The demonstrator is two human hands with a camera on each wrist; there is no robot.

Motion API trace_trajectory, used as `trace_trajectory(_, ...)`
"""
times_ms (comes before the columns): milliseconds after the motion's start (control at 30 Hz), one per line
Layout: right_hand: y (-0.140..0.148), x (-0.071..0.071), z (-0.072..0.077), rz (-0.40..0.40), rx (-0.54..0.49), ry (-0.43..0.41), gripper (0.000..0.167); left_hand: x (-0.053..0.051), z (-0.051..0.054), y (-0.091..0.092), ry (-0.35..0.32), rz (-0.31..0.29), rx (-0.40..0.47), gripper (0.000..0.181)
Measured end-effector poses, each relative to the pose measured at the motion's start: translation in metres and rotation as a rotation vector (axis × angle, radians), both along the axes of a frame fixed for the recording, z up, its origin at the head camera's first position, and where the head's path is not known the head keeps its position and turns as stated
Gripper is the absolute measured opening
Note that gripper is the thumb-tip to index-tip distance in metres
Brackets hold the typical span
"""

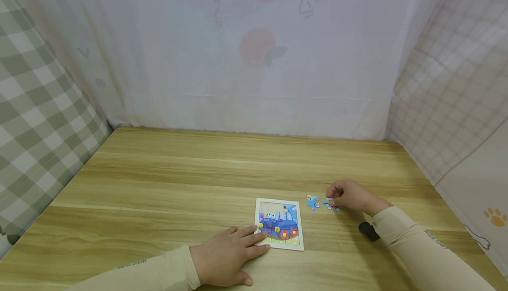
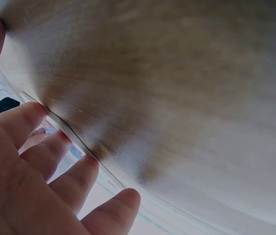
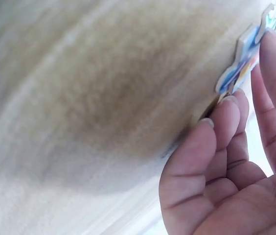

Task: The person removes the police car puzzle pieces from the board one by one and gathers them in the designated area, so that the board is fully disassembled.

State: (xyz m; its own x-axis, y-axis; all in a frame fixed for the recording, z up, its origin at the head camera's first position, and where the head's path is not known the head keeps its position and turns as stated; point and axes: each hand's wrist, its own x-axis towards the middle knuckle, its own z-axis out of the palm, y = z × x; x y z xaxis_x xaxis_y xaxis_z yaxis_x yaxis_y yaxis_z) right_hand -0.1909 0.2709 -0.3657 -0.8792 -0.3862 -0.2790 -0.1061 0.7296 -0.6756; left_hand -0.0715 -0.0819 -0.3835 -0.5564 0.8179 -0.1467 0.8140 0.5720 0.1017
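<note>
A square jigsaw tray (image 1: 279,247) with a white border lies on the table, fitted with pieces showing a blue tractor with eyes and red wheels. Its upper left part shows bare backing. My left hand (image 1: 227,255) rests flat, its spread fingertips on the tray's left edge. To the right of the tray lies a loose blue puzzle piece (image 1: 312,202). Over several more loose pieces (image 3: 236,66) my right hand (image 1: 351,196) is lowered, thumb and index finger at them, the other fingers bent towards the table. Whether it pinches a piece is unclear.
A small black object (image 1: 369,231) sits beneath the right forearm. The wood-grain table (image 1: 178,172) meets a pale fabric curtain (image 1: 190,61) at the back. Checked cloth (image 1: 31,119) hangs on the left, and more patterned cloth (image 1: 456,128) on the right.
</note>
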Motion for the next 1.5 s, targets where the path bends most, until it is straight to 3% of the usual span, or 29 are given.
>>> trace_trajectory(133, -0.001, -0.001, 0.000, 0.000, 0.019, 0.019, 0.014, 0.001, -0.001, 0.000, 0.008, -0.001, 0.000, 0.067)
trace_trajectory(300, -0.017, -0.003, 0.007, -0.004, 0.084, 0.132, 0.018, 0.001, -0.001, -0.001, 0.021, -0.007, 0.001, 0.067)
trace_trajectory(533, -0.048, 0.004, 0.008, 0.054, 0.043, 0.182, 0.021, 0.000, 0.000, -0.001, 0.009, -0.009, 0.002, 0.068)
trace_trajectory(867, -0.073, 0.016, 0.004, 0.156, 0.073, 0.253, 0.019, -0.001, 0.001, 0.000, -0.006, 0.000, -0.002, 0.068)
trace_trajectory(1500, -0.099, 0.016, 0.000, 0.263, 0.148, 0.250, 0.014, -0.001, 0.001, 0.000, 0.009, -0.001, -0.008, 0.068)
